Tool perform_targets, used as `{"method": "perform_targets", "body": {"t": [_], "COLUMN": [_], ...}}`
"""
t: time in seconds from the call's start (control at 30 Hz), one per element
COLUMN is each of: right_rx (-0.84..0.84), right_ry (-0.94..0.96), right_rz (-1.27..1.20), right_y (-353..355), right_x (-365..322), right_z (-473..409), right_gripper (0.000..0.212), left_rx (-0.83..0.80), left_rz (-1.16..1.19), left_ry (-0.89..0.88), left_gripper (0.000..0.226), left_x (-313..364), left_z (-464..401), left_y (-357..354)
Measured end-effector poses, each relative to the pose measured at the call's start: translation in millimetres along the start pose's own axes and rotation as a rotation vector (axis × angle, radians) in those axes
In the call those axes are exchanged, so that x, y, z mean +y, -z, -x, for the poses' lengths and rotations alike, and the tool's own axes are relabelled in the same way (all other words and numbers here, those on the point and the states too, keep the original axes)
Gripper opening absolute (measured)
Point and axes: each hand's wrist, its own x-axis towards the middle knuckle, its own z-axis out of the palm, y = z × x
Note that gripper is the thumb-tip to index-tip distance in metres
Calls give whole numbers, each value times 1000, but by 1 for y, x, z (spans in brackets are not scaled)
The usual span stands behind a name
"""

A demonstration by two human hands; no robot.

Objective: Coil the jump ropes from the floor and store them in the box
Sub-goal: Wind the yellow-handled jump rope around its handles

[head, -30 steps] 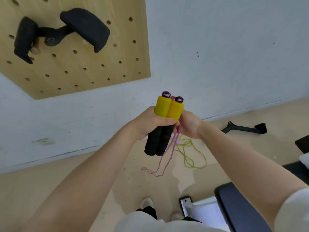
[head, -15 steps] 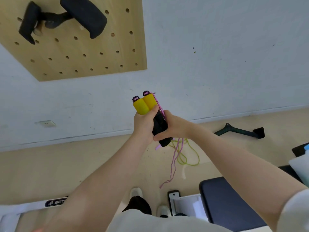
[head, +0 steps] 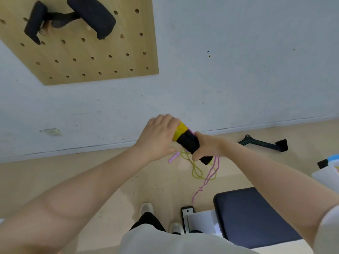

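- Since half a second ago the paired jump rope handles (head: 185,139) have tipped over from nearly upright to a slant, yellow ends up and to the left, black ends down and to the right; the left hand (head: 157,137) has slid up over the yellow tops.
- Left hand: clenched over the yellow ends, fingers curled across the top so that only a patch of yellow shows below the knuckles.
- Right hand (head: 205,146): wrapped around the black foam part of both handles, thumb towards the near side; the black tips stick out past it at the lower right.
- The handles are in the air between the two hands, well above the floor (head: 91,180), side by side and touching, long axis running from upper left to lower right.
- The pink rope (head: 208,177) runs along the handles and hangs from the right hand in a loose strand whose end trails to the floor (how much of it is wound on cannot be told).
- Near: a dark padded bench (head: 255,217) at the right, with a white frame part beside it, and white shoes (head: 146,208) below.
- Farther, behind the hands: a green rope (head: 196,170) lies looped on the floor, with a small pink piece (head: 173,157) just left of it.
- Far right, by the wall: a dark bar-shaped tool (head: 264,143) on the floor.
- On the wall, upper left: a wooden pegboard (head: 88,52) carrying a black padded attachment (head: 73,17).
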Motion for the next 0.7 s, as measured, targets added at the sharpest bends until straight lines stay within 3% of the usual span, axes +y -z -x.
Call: {"method": "perform_targets", "body": {"t": [0.07, 0.1, 0.27, 0.43, 0.57, 0.7], "right_rx": [-33, -39, -39, -52, 54, 112], "right_ry": [57, 98, 214, 235, 155, 79], "right_rz": [138, 198, 386, 426, 603, 563], "right_y": [-5, -7, -7, -18, -2, 28], "right_x": [-9, -14, -26, -21, -29, -43], "right_z": [4, 6, 18, 14, 5, 4], "right_gripper": [47, 48, 56, 68, 68, 46], "left_rx": [-141, -252, -526, -579, -491, -459], "left_rz": [-256, -303, -45, -111, -344, -512], "left_ry": [-204, -247, -125, -121, -118, -63], "left_gripper": [93, 95, 63, 54, 49, 52], "left_x": [-2, -3, -6, 1, 8, 14], "left_z": [-6, -9, -11, -4, -11, -16], "left_y": [-1, -3, -5, -8, -15, -24]}}
